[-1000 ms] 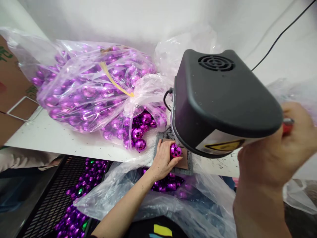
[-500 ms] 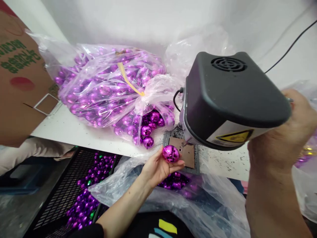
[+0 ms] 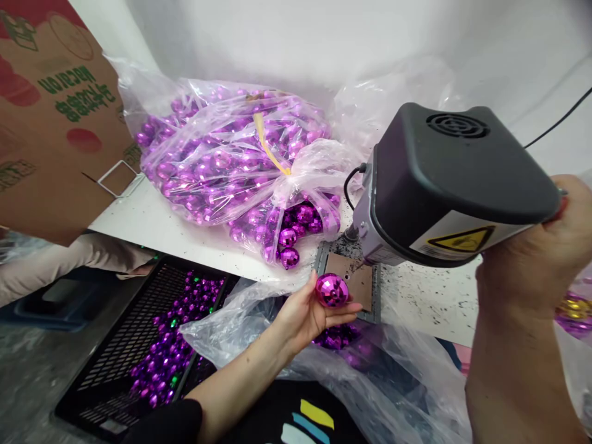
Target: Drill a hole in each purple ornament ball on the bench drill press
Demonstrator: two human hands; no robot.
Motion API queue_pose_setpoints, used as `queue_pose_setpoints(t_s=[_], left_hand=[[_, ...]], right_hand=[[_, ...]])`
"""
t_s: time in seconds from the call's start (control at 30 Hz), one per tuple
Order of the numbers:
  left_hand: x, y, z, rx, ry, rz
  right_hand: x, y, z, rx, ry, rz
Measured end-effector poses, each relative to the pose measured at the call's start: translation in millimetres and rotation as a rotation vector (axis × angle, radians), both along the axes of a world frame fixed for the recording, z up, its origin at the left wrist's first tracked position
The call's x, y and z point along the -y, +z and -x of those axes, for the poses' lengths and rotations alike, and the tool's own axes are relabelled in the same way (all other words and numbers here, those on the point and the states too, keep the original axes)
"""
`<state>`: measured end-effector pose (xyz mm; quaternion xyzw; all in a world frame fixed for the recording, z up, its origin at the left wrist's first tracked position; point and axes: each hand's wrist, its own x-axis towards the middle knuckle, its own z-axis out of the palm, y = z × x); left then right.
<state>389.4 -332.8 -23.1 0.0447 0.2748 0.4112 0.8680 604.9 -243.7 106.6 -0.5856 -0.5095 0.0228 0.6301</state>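
Note:
My left hand (image 3: 303, 317) holds a shiny purple mirror-ball bauble (image 3: 332, 290) between thumb and fingers, palm up. The bauble is in front of a brown board (image 3: 358, 287) on the grey metal base of a small bench drill press (image 3: 444, 179). Its dark motor housing bears a yellow warning label. The drill bit is mostly hidden. At the right side of the housing, my right hand (image 3: 541, 246) is closed around the press's lever, which is largely out of sight. Below my left hand, more purple baubles (image 3: 340, 336) lie in an open clear plastic bag (image 3: 398, 370).
A tied clear bag of purple baubles (image 3: 217, 160) lies on the white table (image 3: 152, 216), some spilling from its mouth. A black crate (image 3: 106, 351) of small purple and green balls stands lower left. A cardboard box (image 3: 60, 123) is beyond. Another person's leg (image 3: 60, 265) shows at left.
The view has turned a little left, so everything appears shifted rightward. The bauble remains in my left hand and my right hand remains at the drill press.

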Motion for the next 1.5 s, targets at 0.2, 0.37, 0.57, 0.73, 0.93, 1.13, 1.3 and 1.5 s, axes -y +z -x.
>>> queue_pose_setpoints(t_s=[0.2,0.37,0.57,0.73,0.93,1.13,1.3,1.5], left_hand=[[6.2,-5.2,4.2,-0.031,0.036,-0.022],[11.3,-11.3,4.8,-0.067,0.049,0.002],[14.2,-16.1,0.8,-0.117,0.136,0.065],[17.0,-15.4,-10.1,-0.095,0.058,0.108],[16.1,-20.5,-44.7,-0.037,-0.073,0.118],[15.6,-5.7,-118.2,-0.143,-0.172,-0.025],[8.5,3.9,-146.3,-0.459,-0.106,-0.290],[10.3,3.0,-119.8,-0.765,-0.137,-0.714]], right_hand=[[-3.0,-2.9,-3.3,0.003,0.000,-0.017],[-0.3,-0.2,0.2,-0.045,-0.014,0.034],[-2.0,2.0,3.2,-0.040,-0.002,0.011],[20.5,-12.9,-11.4,-0.057,0.107,0.065],[114.1,-75.5,-20.0,0.068,0.168,0.334],[155.9,-118.1,-20.9,0.264,0.368,0.547],[143.5,-117.7,-52.2,0.249,0.085,0.442],[135.7,-117.0,-65.9,0.199,0.066,0.430]])
